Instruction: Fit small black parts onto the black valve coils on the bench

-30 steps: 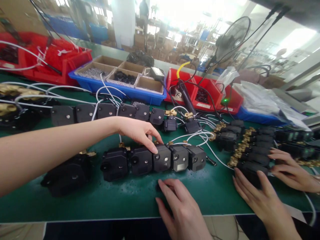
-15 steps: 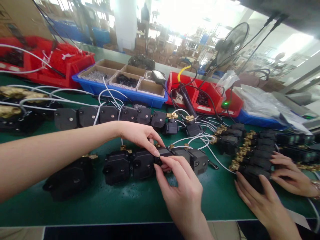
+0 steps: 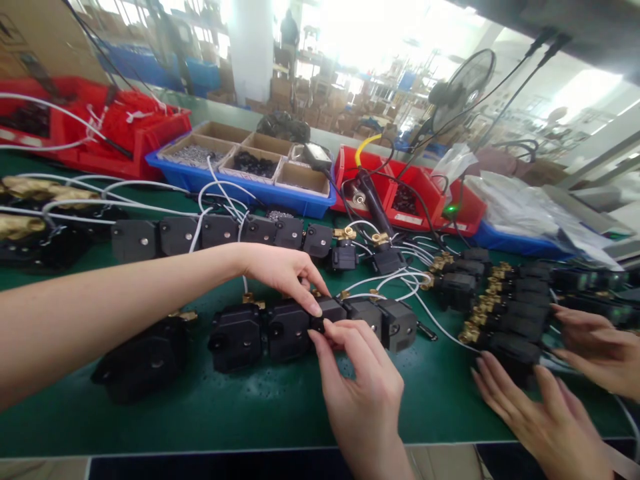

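A near row of black valve units [image 3: 287, 330] with brass fittings lies on the green mat [image 3: 250, 400]. My left hand [image 3: 283, 273] reaches in from the left and presses its fingertips on top of the middle unit [image 3: 333, 308], fingers curled over it. My right hand [image 3: 363, 383] comes up from the front edge and pinches a small black part [image 3: 319, 326] against that same unit's front face. To the right of the held unit sit two more units [image 3: 395, 323].
A second row of black units [image 3: 215, 232] with white wires [image 3: 220, 193] lies behind. Blue tray [image 3: 240, 179] and red bins [image 3: 400, 193] stand at the back. At the right, another person's two hands [image 3: 545, 413] rest by a pile of brass-fitted units [image 3: 500, 313].
My right hand rose from the mat to the front of the middle unit and pinched a small part there. The other person's hands drew back toward the table edge.
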The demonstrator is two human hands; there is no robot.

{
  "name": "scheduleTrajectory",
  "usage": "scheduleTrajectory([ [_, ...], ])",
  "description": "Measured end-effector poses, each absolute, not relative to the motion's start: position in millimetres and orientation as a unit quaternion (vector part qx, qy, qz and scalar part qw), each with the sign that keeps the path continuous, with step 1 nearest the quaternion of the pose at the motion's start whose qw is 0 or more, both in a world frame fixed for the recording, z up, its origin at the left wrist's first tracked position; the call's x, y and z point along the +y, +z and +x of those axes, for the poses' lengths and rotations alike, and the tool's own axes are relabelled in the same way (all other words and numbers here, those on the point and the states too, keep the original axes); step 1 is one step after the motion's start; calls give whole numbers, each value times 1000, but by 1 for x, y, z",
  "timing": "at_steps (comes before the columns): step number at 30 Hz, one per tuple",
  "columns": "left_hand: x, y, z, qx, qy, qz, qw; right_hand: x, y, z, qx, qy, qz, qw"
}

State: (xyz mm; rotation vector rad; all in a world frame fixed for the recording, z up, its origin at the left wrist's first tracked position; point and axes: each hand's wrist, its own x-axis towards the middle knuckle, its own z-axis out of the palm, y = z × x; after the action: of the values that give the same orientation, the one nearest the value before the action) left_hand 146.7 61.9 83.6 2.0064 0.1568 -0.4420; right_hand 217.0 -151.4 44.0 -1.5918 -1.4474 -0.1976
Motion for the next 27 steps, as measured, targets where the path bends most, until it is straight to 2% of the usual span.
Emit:
scheduleTrajectory([
  [6, 61, 85, 146, 62, -179, 836, 515, -154, 48, 224, -621, -57, -650, 435],
  [16, 61, 91, 143, 90, -184, 843, 498, -152, 34, 211, -536, -56, -662, 522],
  [19, 50, 113, 139, 143, -101, 849, 498, -161, 46, 216, -536, -48, -651, 534],
  [21, 33, 130, 138, 166, -35, 825, 539, -166, 61, 220, -535, -53, -631, 560],
  [24, -4, 145, 138, 181, -24, 740, 647, -170, 87, 226, -549, -48, -601, 579],
  [27, -36, 146, 139, 220, -17, 645, 732, -170, 106, 234, -596, -54, -613, 515],
])
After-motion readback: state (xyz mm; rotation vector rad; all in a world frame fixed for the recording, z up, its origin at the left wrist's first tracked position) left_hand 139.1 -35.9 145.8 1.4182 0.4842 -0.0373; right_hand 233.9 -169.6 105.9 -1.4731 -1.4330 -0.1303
